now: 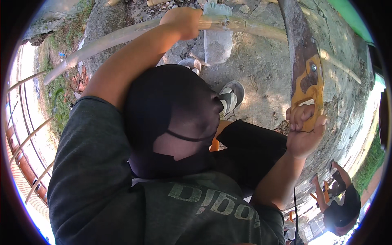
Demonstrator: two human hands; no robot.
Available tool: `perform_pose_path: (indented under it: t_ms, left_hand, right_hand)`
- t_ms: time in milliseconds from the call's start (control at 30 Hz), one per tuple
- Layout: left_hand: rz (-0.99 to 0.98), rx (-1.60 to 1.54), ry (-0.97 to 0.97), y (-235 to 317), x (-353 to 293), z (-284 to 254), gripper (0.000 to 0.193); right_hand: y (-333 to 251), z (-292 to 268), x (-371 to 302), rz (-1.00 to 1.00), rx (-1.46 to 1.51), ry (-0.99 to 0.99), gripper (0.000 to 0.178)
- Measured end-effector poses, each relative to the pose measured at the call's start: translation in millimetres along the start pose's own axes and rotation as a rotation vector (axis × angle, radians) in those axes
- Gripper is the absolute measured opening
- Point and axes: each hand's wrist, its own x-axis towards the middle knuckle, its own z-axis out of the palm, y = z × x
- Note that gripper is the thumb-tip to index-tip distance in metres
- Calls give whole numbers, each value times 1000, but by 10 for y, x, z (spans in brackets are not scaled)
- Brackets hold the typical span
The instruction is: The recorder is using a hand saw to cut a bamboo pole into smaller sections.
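My left hand (182,22) is closed around a long bamboo pole (110,41) that runs across the top of the view. In my right hand (304,128) is a handsaw, its yellow-brown handle (312,87) wrapped by my fingers. The rusty saw blade (290,30) points away from me and crosses the pole's line at the right; whether its teeth touch the bamboo I cannot tell. Between my two hands, a pale translucent slab (217,47) lies beneath the pole. Past the blade, more bamboo (341,65) shows, possibly part of the same pole.
Below is rough grey concrete ground (261,81) with a grey-and-white shoe (232,97) on it. Several thin poles (32,141) stick out at the left edge. Another person (343,204) in dark clothes is at the lower right. Grass and rubble border the left side.
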Motion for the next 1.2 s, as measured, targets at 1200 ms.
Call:
perform_pose_path:
  t_ms: [1200]
  left_hand:
    - [32,168,145,116,-223,182,47]
  right_hand:
    - [438,-125,-45,151,52,67,66]
